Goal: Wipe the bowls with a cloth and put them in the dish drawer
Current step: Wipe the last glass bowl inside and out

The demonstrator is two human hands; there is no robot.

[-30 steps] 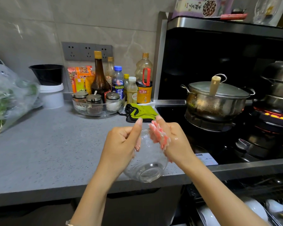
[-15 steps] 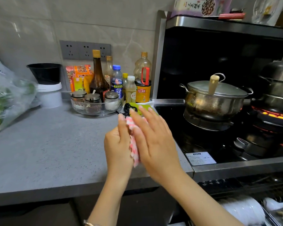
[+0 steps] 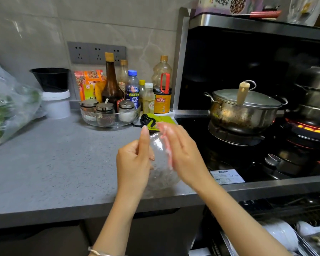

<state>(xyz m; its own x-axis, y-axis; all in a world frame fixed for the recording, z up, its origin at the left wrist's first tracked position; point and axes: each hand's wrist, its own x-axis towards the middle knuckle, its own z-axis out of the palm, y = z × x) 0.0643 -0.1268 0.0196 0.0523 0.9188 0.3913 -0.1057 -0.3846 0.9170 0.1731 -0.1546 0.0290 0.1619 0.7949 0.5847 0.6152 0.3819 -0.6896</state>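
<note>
At the frame's centre the right hand (image 3: 185, 154) has swept its pink cloth (image 3: 166, 145) aside, uncovering the glass bowl (image 3: 162, 169). Its flat fingers press the cloth on while the left hand (image 3: 134, 163) curls round the bowl. Wiping likely continues, with the drawer (image 3: 227, 244) at lower right waiting.

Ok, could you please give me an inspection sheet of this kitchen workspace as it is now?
Surface: grey counter, speckled.
Job's things: glass bowl held above the counter edge; pink cloth against its side; white bowls in the open dish drawer, lower right.
Clutter: bottles, spice jars in a glass tray, green cloth, bag of greens.
Hands: left hand grips the bowl; right hand presses the pink cloth on it with straight fingers.
Cables: nothing seen; wall sockets unused.
Surroundings: lidded pot on the stove; burner glowing, far right.
</note>
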